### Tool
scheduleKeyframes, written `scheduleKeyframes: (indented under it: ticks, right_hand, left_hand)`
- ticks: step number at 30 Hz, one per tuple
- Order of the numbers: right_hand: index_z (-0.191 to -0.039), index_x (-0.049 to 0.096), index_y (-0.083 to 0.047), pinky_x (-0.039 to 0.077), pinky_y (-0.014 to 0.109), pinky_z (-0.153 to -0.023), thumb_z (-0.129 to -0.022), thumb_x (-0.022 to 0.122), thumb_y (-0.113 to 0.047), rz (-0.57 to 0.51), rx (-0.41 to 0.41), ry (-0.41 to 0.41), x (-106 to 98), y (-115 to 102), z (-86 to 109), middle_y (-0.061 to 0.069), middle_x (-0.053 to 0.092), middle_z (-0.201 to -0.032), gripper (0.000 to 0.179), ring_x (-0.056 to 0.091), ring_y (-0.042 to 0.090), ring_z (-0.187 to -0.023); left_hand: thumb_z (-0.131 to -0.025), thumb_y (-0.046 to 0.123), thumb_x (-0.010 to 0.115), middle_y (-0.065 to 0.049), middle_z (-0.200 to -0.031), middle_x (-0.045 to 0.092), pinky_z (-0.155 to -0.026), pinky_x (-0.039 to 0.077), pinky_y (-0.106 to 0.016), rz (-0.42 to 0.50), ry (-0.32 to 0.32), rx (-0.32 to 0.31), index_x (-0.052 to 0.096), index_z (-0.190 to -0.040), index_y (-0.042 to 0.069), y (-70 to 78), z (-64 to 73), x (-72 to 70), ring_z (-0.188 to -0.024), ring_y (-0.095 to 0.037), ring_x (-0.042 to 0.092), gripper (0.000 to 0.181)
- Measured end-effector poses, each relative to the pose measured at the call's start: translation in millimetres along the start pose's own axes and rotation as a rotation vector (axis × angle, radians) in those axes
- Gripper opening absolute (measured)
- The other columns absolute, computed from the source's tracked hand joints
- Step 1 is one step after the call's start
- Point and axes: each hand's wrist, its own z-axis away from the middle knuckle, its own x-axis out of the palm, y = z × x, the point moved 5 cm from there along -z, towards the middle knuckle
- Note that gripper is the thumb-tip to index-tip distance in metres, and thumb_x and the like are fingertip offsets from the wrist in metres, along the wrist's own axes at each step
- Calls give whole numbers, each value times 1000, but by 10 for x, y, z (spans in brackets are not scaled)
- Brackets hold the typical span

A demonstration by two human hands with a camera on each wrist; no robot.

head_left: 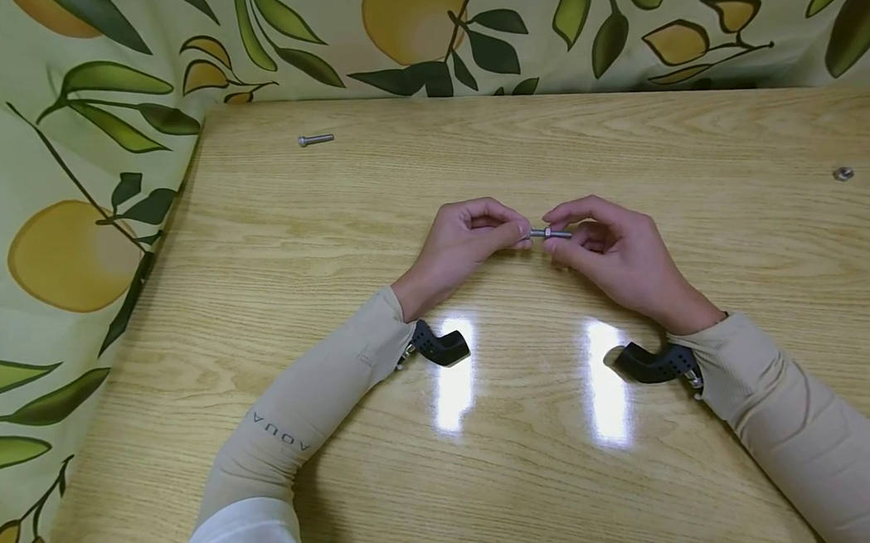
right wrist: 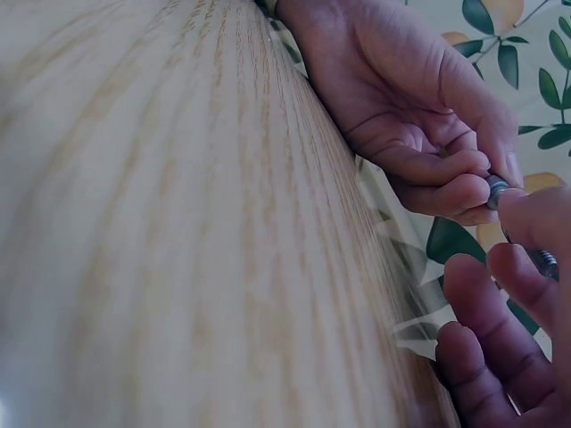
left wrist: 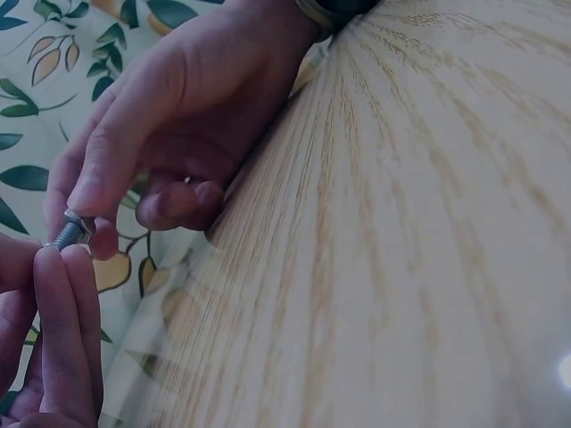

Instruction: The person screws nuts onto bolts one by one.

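Near the middle of the head view, my left hand point(head_left: 470, 236) pinches one end of a metal bolt point(head_left: 563, 234) between thumb and fingers. A hex nut point(head_left: 548, 232) sits partway along its threaded shank. My right hand point(head_left: 617, 252) has thumb and index finger on either side of that nut, with the shank's free end pointing into the palm. In the left wrist view, the right thumb meets the nut point(left wrist: 80, 223). The right wrist view shows the bolt's head point(right wrist: 496, 189) in the left fingertips; part of the shank is hidden behind the right thumb.
A second bolt point(head_left: 316, 139) lies at the back left of the wooden table point(head_left: 389, 490). Another nut point(head_left: 844, 173) lies far right. Patterned cloth point(head_left: 301, 30) hangs behind and along the left edge. Black straps point(head_left: 439, 344) hang below the wrists.
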Motion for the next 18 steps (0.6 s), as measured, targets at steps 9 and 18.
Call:
scheduleKeyframes:
  ticks: [9,18]
  right_hand:
    - [-121,70,-11,53,14,-65,-99,70,-13,14,29,1,8,14,-4,-7,70,-93,22,68,5,-72]
    - [-112,72,-10,54,13,-64,-99,71,-14,30,16,6,12,19,-3,-4,72,-85,13,69,6,-69]
  left_hand:
    - [-99,6,70,-12,-100,78,-93,64,-33,17,5,-8,72,-106,-3,4,-4,5,-89,-12,76,12]
    - [-98,6,70,-7,-97,78,-92,64,-32,10,3,2,73,-105,-3,10,-1,6,-88,-12,76,12]
